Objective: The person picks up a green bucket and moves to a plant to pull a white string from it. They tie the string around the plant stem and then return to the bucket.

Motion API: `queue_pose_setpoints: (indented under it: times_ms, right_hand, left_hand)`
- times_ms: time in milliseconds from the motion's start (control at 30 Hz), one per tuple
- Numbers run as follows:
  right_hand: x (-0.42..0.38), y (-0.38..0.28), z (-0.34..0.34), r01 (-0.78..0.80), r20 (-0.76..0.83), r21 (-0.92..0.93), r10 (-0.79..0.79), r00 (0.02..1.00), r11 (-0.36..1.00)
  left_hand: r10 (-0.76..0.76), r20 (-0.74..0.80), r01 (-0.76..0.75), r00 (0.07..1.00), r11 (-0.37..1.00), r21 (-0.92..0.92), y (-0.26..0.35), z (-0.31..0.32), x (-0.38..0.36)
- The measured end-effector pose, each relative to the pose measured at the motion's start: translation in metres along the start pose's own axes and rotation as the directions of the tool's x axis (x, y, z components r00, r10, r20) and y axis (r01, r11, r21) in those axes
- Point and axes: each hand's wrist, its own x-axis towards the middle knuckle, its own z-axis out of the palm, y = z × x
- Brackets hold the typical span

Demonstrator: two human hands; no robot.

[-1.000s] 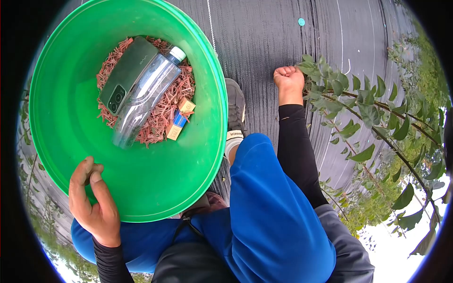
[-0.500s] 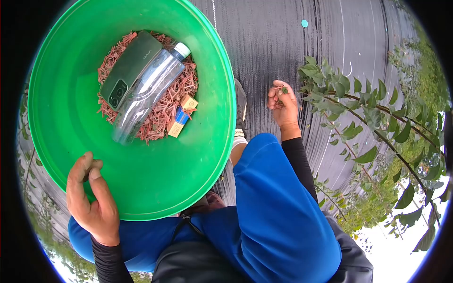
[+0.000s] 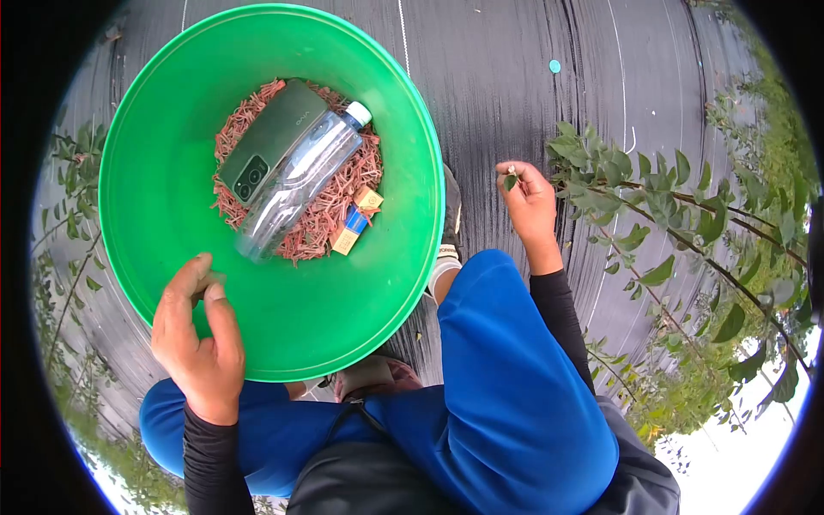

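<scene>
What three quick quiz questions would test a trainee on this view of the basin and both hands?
1. True or false: the left hand grips the rim of the green basin.
2. Multiple choice: what does the right hand pinch at its fingertips? A) a bottle cap B) a small green sprig C) a phone
3. Fill in: the clear bottle lies beside the ____ on the reddish cuttings.

Key:
1. True; the thumb lies inside the rim.
2. B; the hand is beside the leafy branch.
3. Phone; a small box lies by them too.
</scene>
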Motion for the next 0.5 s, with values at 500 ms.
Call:
queue_pose_setpoints:
  times_ms: [500]
  right_hand:
    - [-0.181,-0.287,0.009,0.789,0.46,-0.544,-0.684,0.566,0.287]
  left_hand:
    - [0.094,0.223,0.186,0.97,0.301,-0.935,0.151,-0.031,-0.092]
